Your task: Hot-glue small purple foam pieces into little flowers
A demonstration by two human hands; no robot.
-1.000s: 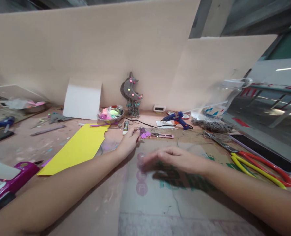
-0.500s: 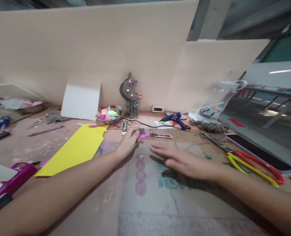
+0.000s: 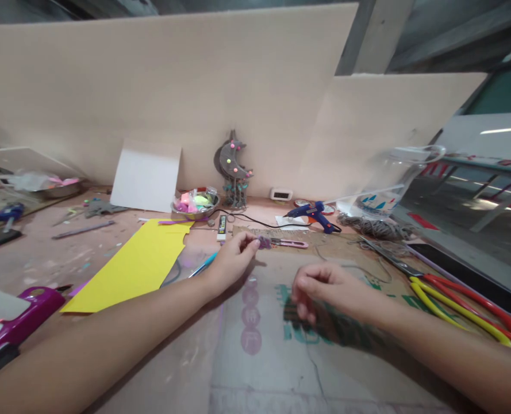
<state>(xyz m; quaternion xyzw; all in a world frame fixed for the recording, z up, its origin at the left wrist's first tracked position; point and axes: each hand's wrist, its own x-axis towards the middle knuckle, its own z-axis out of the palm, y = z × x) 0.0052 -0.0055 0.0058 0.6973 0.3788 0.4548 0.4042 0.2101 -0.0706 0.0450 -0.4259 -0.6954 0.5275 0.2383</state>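
The left hand pinches a small purple piece between thumb and fingertips, near the middle of the table, just to the left of a pink-handled snipper. The right hand hangs over the clear plastic sheet, nearer and to the right, its fingers loosely curled, neither spread flat nor pressed together. A blue pen lies by the left wrist, with a yellow paper sheet farther left. On the far side, a crescent moon ornament stands by the board, to the right of a bowl of colourful bits; a blue glue gun lies right of the ornament. On the right, scissors with red and yellow handles lie beside a dark-screened phone
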